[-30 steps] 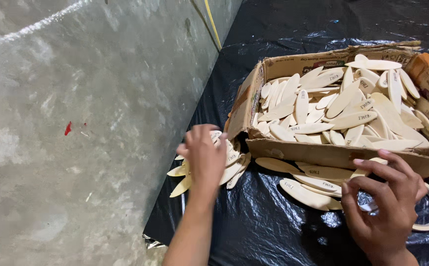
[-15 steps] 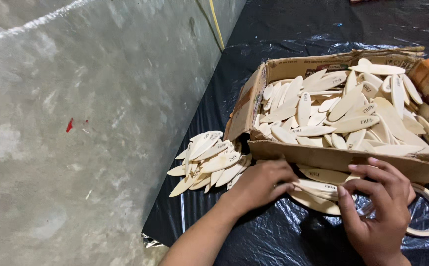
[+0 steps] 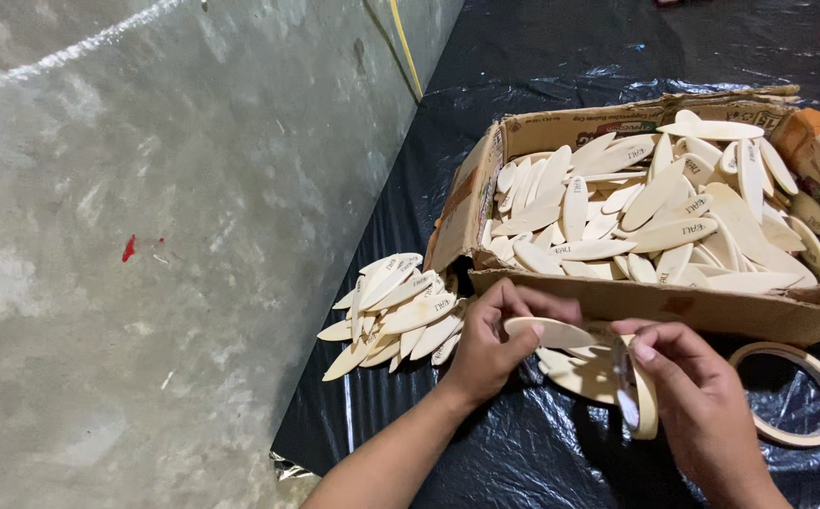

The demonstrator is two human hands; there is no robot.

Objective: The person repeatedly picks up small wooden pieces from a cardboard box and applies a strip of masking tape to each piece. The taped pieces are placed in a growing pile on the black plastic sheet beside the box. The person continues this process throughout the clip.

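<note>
Together, both hands pinch things: left hand (image 3: 488,341) an oval wooden piece (image 3: 553,333), right hand (image 3: 695,405) tape (image 3: 640,401).

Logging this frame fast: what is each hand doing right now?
Left hand: closed on a pale wooden piece.
Right hand: fingers pinch a roll of tape against the stacked pieces.
</note>
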